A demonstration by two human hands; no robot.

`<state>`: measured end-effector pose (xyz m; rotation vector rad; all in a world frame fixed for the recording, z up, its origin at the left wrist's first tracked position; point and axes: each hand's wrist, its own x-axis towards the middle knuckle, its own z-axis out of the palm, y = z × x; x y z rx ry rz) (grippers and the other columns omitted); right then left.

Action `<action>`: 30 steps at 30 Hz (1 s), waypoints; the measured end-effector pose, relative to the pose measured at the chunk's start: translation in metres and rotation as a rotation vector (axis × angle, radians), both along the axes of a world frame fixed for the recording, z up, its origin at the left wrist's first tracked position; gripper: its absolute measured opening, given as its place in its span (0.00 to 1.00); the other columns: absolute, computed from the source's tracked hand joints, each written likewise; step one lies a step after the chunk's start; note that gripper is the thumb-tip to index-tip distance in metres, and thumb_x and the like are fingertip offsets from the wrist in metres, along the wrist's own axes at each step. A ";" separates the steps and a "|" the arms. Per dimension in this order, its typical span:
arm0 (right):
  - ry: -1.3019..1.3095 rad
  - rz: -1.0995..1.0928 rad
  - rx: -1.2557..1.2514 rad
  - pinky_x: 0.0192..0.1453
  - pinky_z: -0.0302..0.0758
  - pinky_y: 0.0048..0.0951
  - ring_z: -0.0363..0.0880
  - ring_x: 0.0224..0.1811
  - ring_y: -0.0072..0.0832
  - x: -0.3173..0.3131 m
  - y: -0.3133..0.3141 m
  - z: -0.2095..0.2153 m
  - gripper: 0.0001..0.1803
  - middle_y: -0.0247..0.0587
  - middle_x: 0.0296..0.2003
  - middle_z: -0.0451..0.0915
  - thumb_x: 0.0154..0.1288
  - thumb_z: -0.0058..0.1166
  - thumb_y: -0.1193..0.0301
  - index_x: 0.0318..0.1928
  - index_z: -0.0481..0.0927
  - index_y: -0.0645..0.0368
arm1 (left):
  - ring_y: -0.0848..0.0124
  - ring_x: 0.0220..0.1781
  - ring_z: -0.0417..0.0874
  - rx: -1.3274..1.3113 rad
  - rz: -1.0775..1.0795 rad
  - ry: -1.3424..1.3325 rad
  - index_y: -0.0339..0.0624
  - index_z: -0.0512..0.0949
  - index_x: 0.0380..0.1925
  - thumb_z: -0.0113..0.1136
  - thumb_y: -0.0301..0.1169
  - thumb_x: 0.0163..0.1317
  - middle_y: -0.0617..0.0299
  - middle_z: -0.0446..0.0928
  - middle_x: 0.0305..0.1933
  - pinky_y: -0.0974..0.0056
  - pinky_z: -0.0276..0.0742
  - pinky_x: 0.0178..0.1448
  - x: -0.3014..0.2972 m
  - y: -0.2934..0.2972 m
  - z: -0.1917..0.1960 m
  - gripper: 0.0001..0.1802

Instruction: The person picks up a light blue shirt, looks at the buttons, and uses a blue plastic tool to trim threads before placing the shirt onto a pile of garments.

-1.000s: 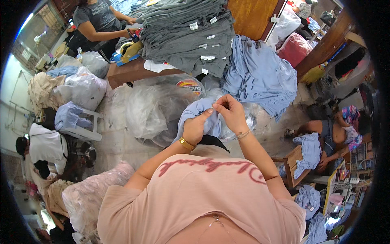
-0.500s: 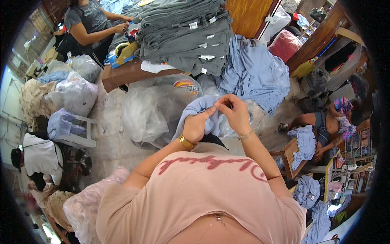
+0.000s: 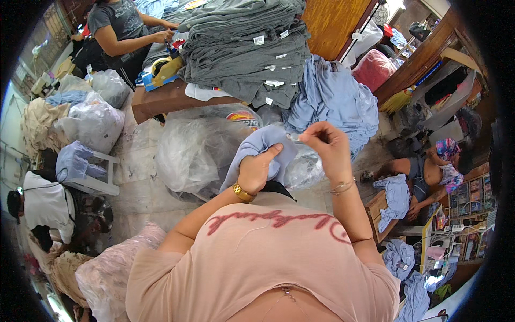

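Observation:
In front of my chest, my left hand (image 3: 255, 170) is closed on a light blue cloth garment (image 3: 266, 140), thumb on top, with the fabric bunched over the fingers. My right hand (image 3: 331, 149) is closed in a pinch just right of the garment's edge. At its fingertips is a small whitish thing (image 3: 293, 137), too small to name; whether it is attached to the cloth I cannot tell. A large clear plastic bag (image 3: 188, 153) lies beyond my left hand.
Ahead, a table (image 3: 155, 103) bears a tall stack of grey garments (image 3: 244, 56). Light blue garments (image 3: 338, 102) hang at its right end. One person (image 3: 120, 32) works at far left, another (image 3: 424, 172) sits at right. A white stool (image 3: 102, 177) and a pinkish bag (image 3: 120, 268) are at left.
My right hand has moved right, away from my left thumb, with the small whitish thing now showing at its fingertips. My left hand keeps its hold on the garment.

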<state>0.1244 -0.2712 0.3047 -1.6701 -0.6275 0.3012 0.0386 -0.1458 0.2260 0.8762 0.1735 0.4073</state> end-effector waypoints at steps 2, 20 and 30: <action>-0.097 -0.004 -0.099 0.32 0.69 0.18 0.71 0.25 0.16 0.001 0.009 -0.021 0.06 0.32 0.23 0.76 0.52 0.59 0.76 0.30 0.76 0.62 | 0.77 0.37 0.75 0.029 -0.020 0.012 0.35 0.76 0.39 0.57 0.26 0.56 0.66 0.77 0.36 0.72 0.69 0.44 0.004 -0.007 -0.001 0.11; -0.291 -0.030 -0.147 0.32 0.69 0.23 0.70 0.27 0.18 0.012 0.019 -0.036 0.06 0.34 0.25 0.75 0.55 0.56 0.74 0.30 0.74 0.63 | 0.76 0.37 0.76 0.006 0.075 -0.017 0.36 0.76 0.37 0.58 0.26 0.55 0.65 0.77 0.36 0.72 0.70 0.43 0.020 -0.006 0.003 0.10; -0.109 -0.040 0.059 0.30 0.66 0.19 0.67 0.26 0.15 0.013 0.013 -0.045 0.04 0.28 0.25 0.73 0.55 0.56 0.74 0.31 0.75 0.59 | 0.76 0.37 0.76 -0.017 0.026 -0.015 0.37 0.75 0.38 0.59 0.25 0.54 0.65 0.77 0.37 0.71 0.71 0.44 0.025 -0.007 0.002 0.11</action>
